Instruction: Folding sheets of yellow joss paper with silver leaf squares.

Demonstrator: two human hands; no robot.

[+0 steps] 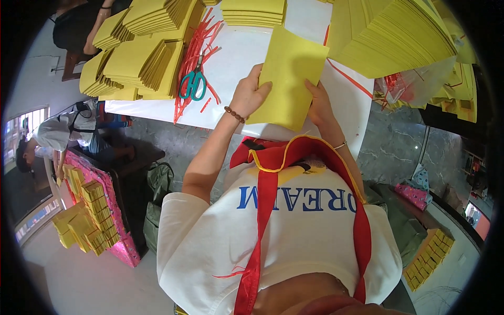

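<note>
Between my two hands is a flat yellow paper stack (291,79), tilted over the near edge of the white table; how many sheets it has I cannot tell. My left hand (251,94) grips its left side, thumb on the top face and fingers behind. On the right side my right hand (319,102) holds it the same way, thumb showing at the edge. Left of my left hand lie scissors with teal handles (193,85), on a heap of red plastic strips (195,50). Beyond the held paper sits a stack of folded yellow paper (253,13).
Yellow paper bundles (139,63) crowd the table's left side, and a tall yellow stack (388,37) fills its far right. A clear plastic bag (415,84) hangs beside the right edge. At left, another person (58,128) works by a pink-covered table (118,226) with yellow bundles.
</note>
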